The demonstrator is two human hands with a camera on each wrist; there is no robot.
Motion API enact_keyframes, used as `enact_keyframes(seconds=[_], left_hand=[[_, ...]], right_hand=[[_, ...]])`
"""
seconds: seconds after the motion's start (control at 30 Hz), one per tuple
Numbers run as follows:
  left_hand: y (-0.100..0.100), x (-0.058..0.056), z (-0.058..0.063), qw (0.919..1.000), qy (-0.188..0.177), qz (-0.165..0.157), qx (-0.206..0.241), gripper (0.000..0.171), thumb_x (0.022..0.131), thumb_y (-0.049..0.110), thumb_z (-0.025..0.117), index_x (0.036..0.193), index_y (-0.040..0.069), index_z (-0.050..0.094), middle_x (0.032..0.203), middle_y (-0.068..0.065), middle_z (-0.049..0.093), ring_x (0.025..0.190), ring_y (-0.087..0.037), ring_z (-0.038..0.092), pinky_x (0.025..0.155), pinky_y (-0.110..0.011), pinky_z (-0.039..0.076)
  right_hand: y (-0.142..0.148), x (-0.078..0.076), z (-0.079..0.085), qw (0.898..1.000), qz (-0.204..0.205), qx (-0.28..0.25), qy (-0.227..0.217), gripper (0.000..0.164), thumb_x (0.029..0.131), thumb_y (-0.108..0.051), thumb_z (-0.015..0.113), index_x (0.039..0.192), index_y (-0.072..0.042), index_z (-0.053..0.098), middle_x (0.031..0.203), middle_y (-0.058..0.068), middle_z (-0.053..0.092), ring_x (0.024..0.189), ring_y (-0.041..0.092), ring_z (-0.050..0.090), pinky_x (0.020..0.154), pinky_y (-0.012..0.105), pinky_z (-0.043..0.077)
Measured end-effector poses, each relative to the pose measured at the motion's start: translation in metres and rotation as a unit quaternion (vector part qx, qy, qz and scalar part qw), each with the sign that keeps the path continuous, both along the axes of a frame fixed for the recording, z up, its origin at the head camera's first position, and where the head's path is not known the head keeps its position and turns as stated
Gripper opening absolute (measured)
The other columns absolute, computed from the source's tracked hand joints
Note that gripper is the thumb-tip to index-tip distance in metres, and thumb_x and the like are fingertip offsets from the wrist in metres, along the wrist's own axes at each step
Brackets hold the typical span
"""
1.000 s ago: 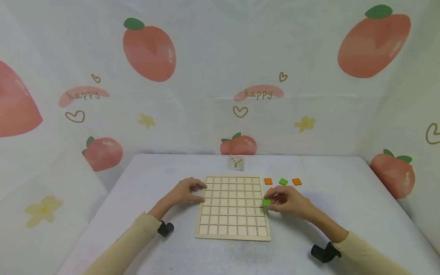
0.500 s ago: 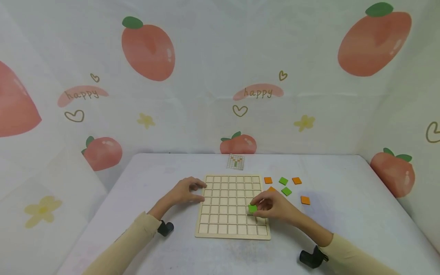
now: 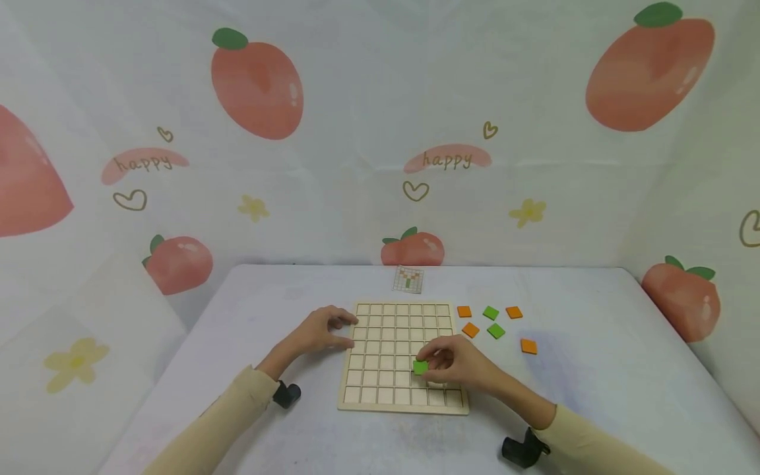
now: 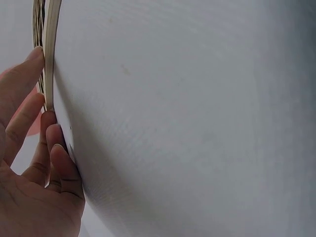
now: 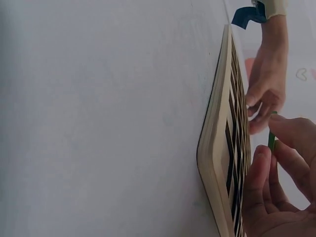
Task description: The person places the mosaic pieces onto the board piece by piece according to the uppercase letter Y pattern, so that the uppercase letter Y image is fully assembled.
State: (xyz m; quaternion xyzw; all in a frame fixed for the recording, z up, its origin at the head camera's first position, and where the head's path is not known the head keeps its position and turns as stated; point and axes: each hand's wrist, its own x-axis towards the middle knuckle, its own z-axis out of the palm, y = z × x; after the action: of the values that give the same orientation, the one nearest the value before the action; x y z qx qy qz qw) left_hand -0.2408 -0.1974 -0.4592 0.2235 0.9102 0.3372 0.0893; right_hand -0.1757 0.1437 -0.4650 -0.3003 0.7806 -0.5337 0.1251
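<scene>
A wooden grid board (image 3: 371,379) with rows of square recesses lies on the white table. My right hand (image 3: 466,364) pinches a green square tile (image 3: 420,368) between thumb and fingers, over the lower right part of the board. In the right wrist view, that tile (image 5: 272,139) appears edge-on between the fingertips, above the grid. At the board's left edge, my left hand (image 3: 317,330) rests with thumb and fingertips against the frame. The left wrist view shows the fingers (image 4: 30,66) along the board's side (image 4: 49,59), holding nothing else.
Loose orange tiles (image 3: 529,346) and green tiles (image 3: 495,331) lie right of the board. Behind it is a small grid card (image 3: 408,280) with an orange and green pattern. A fruit-print cloth (image 3: 332,198) hangs at the back.
My right hand has carried the green tile leftward and toward me, from the board's right edge to over its lower right cells. The left hand has stayed at the left edge.
</scene>
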Motion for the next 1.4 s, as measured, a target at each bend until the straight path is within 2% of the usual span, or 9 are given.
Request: enact_keyframes(seconds=[0.33, 0.6, 0.97, 1.4], left_hand=[[-0.003, -0.001, -0.005, 0.9999, -0.006, 0.005, -0.006, 0.042, 0.08, 0.019, 0.089, 0.118, 0.009, 0.073, 0.118, -0.003, 0.066, 0.103, -0.023, 0.06, 0.092, -0.043, 0.049], [-0.003, -0.003, -0.007, 1.0, -0.004, -0.001, -0.003, 0.042, 0.081, 0.019, 0.089, 0.118, 0.009, 0.073, 0.117, -0.003, 0.066, 0.102, -0.022, 0.059, 0.092, -0.043, 0.048], [0.002, -0.004, -0.002, 1.0, -0.002, -0.004, 0.002, 0.042, 0.082, 0.018, 0.088, 0.12, 0.009, 0.072, 0.118, -0.003, 0.065, 0.104, -0.023, 0.059, 0.093, -0.044, 0.048], [0.001, -0.001, -0.003, 1.0, -0.001, 0.002, -0.006, 0.042, 0.08, 0.018, 0.089, 0.118, 0.009, 0.072, 0.117, -0.003, 0.066, 0.102, -0.023, 0.059, 0.092, -0.044, 0.049]], right_hand=[[-0.015, 0.003, -0.006, 1.0, -0.002, 0.003, -0.014, 0.024, 0.082, -0.007, 0.086, 0.103, -0.005, 0.075, 0.089, 0.003, 0.069, 0.076, 0.016, 0.065, 0.071, 0.027, 0.056], [-0.026, 0.006, -0.004, 1.0, -0.004, 0.02, 0.014, 0.022, 0.081, -0.01, 0.087, 0.1, -0.006, 0.077, 0.09, 0.0, 0.071, 0.075, 0.013, 0.066, 0.069, 0.027, 0.056], [-0.033, 0.007, 0.003, 0.998, -0.024, 0.059, 0.019, 0.02, 0.08, -0.008, 0.087, 0.098, -0.007, 0.077, 0.086, 0.0, 0.069, 0.071, 0.01, 0.062, 0.064, 0.025, 0.052], [-0.038, 0.011, 0.003, 0.996, -0.033, 0.078, 0.029, 0.02, 0.079, -0.007, 0.088, 0.095, -0.009, 0.078, 0.084, -0.001, 0.065, 0.07, 0.009, 0.058, 0.064, 0.025, 0.049]])
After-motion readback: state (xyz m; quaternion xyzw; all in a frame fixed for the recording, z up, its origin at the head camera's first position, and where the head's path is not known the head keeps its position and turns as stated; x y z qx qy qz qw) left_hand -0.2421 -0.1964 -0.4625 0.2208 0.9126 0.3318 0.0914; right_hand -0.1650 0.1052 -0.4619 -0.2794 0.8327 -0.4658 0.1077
